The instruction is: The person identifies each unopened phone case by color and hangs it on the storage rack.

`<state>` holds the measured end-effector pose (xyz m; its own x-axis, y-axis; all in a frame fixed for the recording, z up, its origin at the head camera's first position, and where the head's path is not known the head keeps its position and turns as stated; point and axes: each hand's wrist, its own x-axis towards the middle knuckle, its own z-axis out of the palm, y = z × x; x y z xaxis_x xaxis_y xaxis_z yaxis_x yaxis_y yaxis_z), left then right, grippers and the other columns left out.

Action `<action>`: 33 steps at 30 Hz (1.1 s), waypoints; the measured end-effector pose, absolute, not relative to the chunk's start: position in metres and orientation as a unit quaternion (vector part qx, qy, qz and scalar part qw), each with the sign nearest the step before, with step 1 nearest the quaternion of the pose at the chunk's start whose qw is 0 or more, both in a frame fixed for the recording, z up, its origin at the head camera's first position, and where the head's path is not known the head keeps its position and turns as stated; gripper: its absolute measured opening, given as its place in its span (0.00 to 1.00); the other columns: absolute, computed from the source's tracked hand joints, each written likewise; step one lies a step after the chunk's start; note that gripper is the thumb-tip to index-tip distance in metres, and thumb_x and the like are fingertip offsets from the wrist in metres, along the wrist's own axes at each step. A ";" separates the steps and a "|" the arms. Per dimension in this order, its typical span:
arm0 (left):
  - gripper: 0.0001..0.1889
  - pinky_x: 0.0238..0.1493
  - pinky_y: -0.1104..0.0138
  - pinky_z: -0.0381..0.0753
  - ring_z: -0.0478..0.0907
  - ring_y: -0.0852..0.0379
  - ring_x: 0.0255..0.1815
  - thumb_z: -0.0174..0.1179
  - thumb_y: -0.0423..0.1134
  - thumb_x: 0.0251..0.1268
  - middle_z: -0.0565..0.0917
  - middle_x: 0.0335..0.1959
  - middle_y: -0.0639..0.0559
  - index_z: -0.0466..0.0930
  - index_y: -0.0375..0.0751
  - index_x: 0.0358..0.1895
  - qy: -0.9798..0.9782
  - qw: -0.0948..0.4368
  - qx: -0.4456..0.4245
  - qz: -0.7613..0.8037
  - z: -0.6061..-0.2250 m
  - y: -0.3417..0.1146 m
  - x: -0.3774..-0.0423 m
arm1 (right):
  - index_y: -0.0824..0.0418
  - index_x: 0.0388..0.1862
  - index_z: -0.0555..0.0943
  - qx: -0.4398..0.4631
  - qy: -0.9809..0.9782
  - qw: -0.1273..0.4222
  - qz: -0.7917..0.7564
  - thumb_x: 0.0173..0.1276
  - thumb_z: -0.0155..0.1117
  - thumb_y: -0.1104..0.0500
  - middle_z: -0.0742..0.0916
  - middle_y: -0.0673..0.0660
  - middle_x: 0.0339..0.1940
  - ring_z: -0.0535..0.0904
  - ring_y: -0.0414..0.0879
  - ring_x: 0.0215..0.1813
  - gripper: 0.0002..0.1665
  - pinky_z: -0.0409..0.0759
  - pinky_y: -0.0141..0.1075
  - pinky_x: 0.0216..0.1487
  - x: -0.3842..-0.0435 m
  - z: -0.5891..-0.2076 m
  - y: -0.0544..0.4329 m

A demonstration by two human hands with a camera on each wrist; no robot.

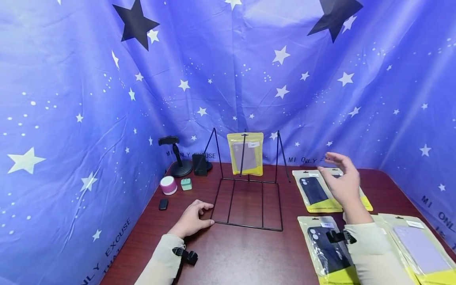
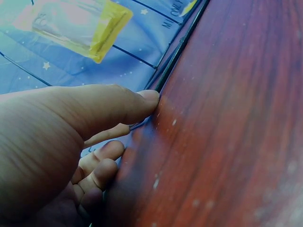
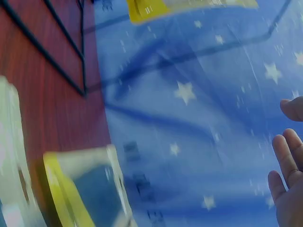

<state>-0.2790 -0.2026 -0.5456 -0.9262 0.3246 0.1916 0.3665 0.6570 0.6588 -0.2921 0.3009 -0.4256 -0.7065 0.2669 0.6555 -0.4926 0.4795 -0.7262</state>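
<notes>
Black rack (image 1: 249, 181), one (one packet (image 1: 254, 158) aboard)

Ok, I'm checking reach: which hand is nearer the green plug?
Left: the left hand is in front of the green plug; the right hand is right of the wire rack.

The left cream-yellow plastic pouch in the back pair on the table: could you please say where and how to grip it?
Probably pinch the cream-yellow plastic pouch by its thin top edge, from above, left of the hang hole: it lies flat with that stretch uncovered.
</notes>
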 end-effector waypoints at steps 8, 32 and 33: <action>0.27 0.48 0.61 0.76 0.74 0.57 0.44 0.81 0.43 0.55 0.79 0.47 0.55 0.86 0.46 0.60 -0.908 0.034 -0.191 -0.372 -0.543 -0.203 -0.278 | 0.63 0.69 0.78 -0.008 -0.753 0.396 0.525 0.65 0.75 0.71 0.87 0.52 0.59 0.81 0.33 0.56 0.33 0.73 0.23 0.57 -0.287 -0.427 0.349; 0.26 0.48 0.61 0.76 0.73 0.57 0.44 0.81 0.44 0.56 0.79 0.47 0.56 0.86 0.48 0.60 -0.912 0.035 -0.189 -0.363 -0.545 -0.202 -0.278 | 0.52 0.81 0.67 -0.099 -0.833 0.273 0.472 0.74 0.71 0.52 0.78 0.61 0.72 0.78 0.40 0.64 0.40 0.76 0.28 0.62 -0.292 -0.434 0.402; 0.27 0.48 0.62 0.76 0.73 0.57 0.44 0.81 0.44 0.56 0.79 0.47 0.56 0.86 0.48 0.60 -0.912 0.035 -0.190 -0.361 -0.545 -0.202 -0.278 | 0.53 0.81 0.66 -0.095 -0.842 0.263 0.462 0.74 0.70 0.52 0.77 0.64 0.73 0.78 0.44 0.66 0.41 0.77 0.29 0.62 -0.294 -0.436 0.405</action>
